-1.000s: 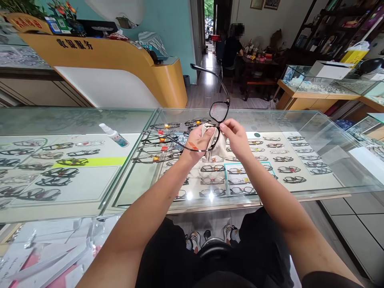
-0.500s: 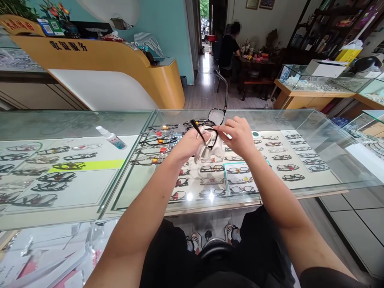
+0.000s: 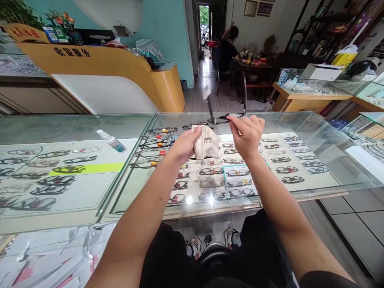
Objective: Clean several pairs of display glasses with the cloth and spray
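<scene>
Above the glass display counter (image 3: 126,188), my left hand (image 3: 186,144) pinches a cream-coloured cleaning cloth (image 3: 207,146) with dark printing on it. My right hand (image 3: 247,134) grips a pair of dark-framed eyeglasses (image 3: 223,119) by the frame, its temples pointing up and away from me. One temple is smeared by motion. Cloth and eyeglasses are apart. A white spray bottle (image 3: 111,141) with a blue-green label lies on the glass to the left. Several black eyeglass frames (image 3: 159,142) are spread beyond my left hand.
Rows of eyeglass frames lie inside the counter. Plastic-wrapped papers (image 3: 45,256) are at lower left. A yellow cashier desk (image 3: 105,60) stands behind the counter. Farther back, a person (image 3: 229,50) sits at a dark table (image 3: 258,68). Another glass showcase (image 3: 315,86) stands at the right.
The eyeglasses have come out of the cloth, moving right and turning with my right hand. The cloth stays in my left hand. The seated person has raised an arm.
</scene>
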Action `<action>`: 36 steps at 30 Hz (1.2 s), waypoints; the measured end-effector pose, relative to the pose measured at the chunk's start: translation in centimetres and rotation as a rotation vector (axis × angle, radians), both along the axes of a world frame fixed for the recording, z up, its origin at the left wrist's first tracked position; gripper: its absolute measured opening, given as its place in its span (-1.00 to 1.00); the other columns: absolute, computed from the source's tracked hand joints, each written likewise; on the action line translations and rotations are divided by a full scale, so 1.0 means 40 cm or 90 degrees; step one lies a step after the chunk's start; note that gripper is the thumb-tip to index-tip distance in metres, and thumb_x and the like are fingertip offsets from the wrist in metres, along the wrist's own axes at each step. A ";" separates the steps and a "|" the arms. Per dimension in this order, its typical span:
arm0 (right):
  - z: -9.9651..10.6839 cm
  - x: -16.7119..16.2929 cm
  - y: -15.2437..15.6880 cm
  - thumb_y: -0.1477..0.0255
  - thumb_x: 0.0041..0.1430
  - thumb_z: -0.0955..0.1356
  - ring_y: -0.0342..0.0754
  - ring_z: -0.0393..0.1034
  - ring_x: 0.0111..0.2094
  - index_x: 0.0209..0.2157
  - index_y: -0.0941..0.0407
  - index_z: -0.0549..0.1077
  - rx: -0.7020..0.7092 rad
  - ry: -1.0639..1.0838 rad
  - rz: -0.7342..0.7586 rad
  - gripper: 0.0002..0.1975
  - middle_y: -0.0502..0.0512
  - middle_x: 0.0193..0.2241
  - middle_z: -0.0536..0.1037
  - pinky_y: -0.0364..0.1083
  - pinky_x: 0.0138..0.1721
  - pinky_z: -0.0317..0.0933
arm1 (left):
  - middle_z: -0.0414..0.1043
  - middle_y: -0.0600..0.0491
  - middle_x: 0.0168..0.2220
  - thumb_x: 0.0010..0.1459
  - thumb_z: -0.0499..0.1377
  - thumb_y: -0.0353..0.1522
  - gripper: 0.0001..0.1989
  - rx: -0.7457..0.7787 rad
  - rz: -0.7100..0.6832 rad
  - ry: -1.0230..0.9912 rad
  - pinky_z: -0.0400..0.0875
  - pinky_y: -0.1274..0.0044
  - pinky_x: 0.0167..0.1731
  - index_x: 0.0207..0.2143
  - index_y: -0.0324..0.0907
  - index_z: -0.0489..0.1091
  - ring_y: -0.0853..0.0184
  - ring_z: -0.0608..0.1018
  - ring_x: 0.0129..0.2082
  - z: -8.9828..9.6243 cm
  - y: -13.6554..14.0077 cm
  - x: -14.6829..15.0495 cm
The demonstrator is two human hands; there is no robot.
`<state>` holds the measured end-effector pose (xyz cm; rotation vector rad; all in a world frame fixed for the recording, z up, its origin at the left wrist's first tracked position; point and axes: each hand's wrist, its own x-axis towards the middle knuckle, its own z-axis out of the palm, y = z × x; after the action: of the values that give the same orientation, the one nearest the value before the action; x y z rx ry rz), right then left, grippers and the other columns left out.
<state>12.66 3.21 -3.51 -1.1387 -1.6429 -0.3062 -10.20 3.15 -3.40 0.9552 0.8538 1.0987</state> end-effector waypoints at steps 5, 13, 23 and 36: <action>0.032 0.009 -0.014 0.07 0.40 0.47 0.04 0.27 -0.33 -0.15 -0.06 0.74 -0.059 0.284 0.129 -0.72 0.00 -0.50 0.37 0.09 -0.10 0.16 | 0.72 -0.10 -0.09 0.32 0.42 -0.22 -0.73 -0.071 0.079 -0.064 0.63 0.46 -0.24 -0.06 -0.22 0.61 0.22 0.72 -0.18 0.006 0.005 0.000; 0.044 0.008 0.003 0.06 0.07 0.65 -0.08 0.26 -0.37 -0.36 -0.01 0.70 -0.294 0.580 0.345 -0.69 -0.04 -0.45 0.50 -0.04 -0.25 0.25 | 0.72 -0.08 -0.03 0.31 0.43 -0.20 -0.69 -0.001 0.039 -0.080 0.64 0.40 -0.08 -0.01 -0.18 0.60 0.17 0.73 -0.07 -0.007 0.009 0.006; 0.023 -0.027 -0.010 0.05 -0.02 0.69 -0.13 0.17 -0.40 -0.44 0.02 0.64 -0.417 0.600 0.436 -0.62 -0.06 -0.42 0.51 -0.06 -0.27 0.19 | 0.67 -0.07 -0.32 0.14 0.47 0.12 -0.41 0.050 -0.066 0.031 0.49 0.49 -0.43 -0.14 -0.23 0.62 0.21 0.67 -0.36 -0.009 -0.006 -0.004; 0.019 -0.051 -0.023 0.06 0.00 0.68 -0.11 0.28 -0.34 -0.43 0.03 0.63 -0.431 0.578 0.505 -0.62 -0.06 -0.43 0.52 -0.08 -0.22 0.21 | 0.67 -0.13 -0.38 0.08 0.47 0.17 -0.39 0.039 -0.158 0.078 0.54 0.47 -0.34 -0.33 -0.23 0.64 0.21 0.66 -0.39 0.008 -0.024 -0.010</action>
<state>10.62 2.28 -2.75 -0.7779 -1.2136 1.1845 -10.58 2.20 -3.09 1.1554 0.7795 0.8637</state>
